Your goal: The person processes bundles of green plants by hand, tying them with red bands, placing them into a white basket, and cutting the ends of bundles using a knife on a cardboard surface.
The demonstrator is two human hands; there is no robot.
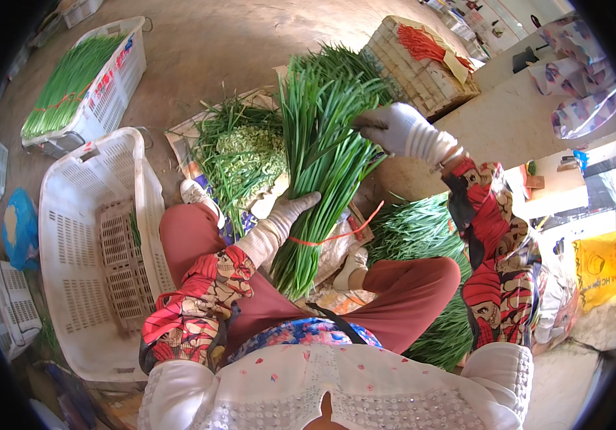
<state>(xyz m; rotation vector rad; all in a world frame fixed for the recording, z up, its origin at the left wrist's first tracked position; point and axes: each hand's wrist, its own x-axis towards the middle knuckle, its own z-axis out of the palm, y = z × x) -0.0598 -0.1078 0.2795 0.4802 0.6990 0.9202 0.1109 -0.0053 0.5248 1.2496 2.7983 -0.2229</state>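
Observation:
A thick bundle of garlic chives (pixel 313 161) stands in front of me, its stem ends between my thighs. My left hand (pixel 296 208), in a pale knit glove, is wrapped around its lower part. Just below that hand a red tie (pixel 316 243) runs across the stems, one end sticking out to the right. My right hand (pixel 391 129), in a similar glove, is at the right side of the leaves with its fingertips pinched on a few blades. Beyond the bundle lie loose leaves and pale trimmings (pixel 249 156) on a sheet on the floor.
To my left is a white plastic basket (pixel 52 258) with a few leaves inside. Behind it, another crate (pixel 133 70) is packed with tied chives. More chives (pixel 421 231) lie by my right knee. Red ties (pixel 421 43) rest on a foam box (pixel 394 64) at the back right.

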